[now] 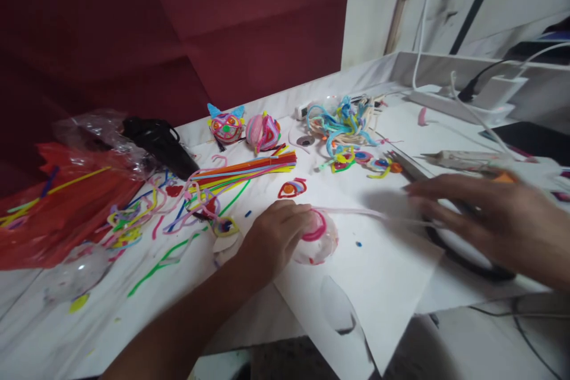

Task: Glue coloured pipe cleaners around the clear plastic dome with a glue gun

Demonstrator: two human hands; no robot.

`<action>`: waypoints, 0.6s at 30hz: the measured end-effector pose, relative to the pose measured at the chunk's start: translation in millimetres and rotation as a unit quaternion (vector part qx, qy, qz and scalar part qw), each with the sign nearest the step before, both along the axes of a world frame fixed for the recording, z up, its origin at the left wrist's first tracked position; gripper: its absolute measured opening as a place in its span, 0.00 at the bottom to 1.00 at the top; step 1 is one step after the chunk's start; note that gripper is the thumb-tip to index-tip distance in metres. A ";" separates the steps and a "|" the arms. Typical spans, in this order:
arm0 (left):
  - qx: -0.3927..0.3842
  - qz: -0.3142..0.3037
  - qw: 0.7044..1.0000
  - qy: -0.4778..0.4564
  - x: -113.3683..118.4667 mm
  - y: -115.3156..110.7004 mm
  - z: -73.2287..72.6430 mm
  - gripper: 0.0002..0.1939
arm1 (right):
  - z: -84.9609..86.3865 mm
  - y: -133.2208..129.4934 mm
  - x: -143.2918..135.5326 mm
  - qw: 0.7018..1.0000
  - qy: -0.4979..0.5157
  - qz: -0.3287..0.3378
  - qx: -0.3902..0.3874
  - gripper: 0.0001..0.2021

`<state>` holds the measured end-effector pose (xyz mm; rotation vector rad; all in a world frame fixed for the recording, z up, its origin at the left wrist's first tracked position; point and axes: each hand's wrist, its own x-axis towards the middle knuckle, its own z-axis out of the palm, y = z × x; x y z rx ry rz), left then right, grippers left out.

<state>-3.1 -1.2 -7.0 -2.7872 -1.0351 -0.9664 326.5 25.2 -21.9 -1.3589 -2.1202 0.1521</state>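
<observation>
My left hand (278,234) is closed on the left side of a clear ball (324,246) that carries a curl of bright pink fuzzy strand (317,227). A long pale pink strand (369,212) runs right from the ball. Blurred, my right hand (476,214) hovers with fingers bent and apart over the scissors (472,261), whose black handle shows below it. Whether it touches them is unclear. White paper (392,285) lies under the ball. Behind the ball is a red-edged eye shape (293,188) with an orange centre.
Two decorated balls (227,126) stand at the back, near bundled coloured strands (249,169). Tangled blue and cream strands (345,122) lie further right. A glue gun (472,160) and a power strip (467,107) are at right; red plastic (84,208) and another clear ball (78,270) at left.
</observation>
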 end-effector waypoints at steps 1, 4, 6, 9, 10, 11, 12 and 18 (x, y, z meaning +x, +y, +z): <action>0.001 0.000 1.000 0.000 -0.6 -0.2 -0.1 0.10 | 3.5 -4.9 -26.7 0.998 -0.002 0.069 0.004 0.14; 0.010 0.001 1.000 -0.003 -1.9 -0.1 -0.5 0.09 | 4.0 -8.8 -81.7 0.988 0.002 0.144 0.046 0.16; 0.016 0.001 1.000 -0.003 -1.7 0.1 -0.8 0.09 | -0.4 -7.4 -96.2 0.987 0.010 0.158 0.034 0.16; 0.016 -0.002 1.000 -0.003 -0.3 0.2 -0.9 0.09 | -4.2 -9.2 -99.8 0.986 0.034 0.165 0.009 0.14; 0.013 -0.003 1.000 -0.003 0.2 0.2 -1.0 0.09 | -4.2 -11.2 -99.7 0.985 0.043 0.165 0.013 0.13; 0.010 -0.004 1.000 -0.003 0.5 0.1 -0.9 0.09 | -3.9 -13.8 -99.8 0.985 0.051 0.162 0.022 0.12; 0.009 -0.004 1.000 -0.003 0.7 0.1 -0.9 0.09 | -3.6 -16.4 -100.3 0.985 0.059 0.158 0.033 0.12; 0.018 -0.005 1.000 -0.002 1.8 -0.3 1.4 0.09 | -11.8 -28.2 -105.2 0.986 0.049 0.139 0.076 0.12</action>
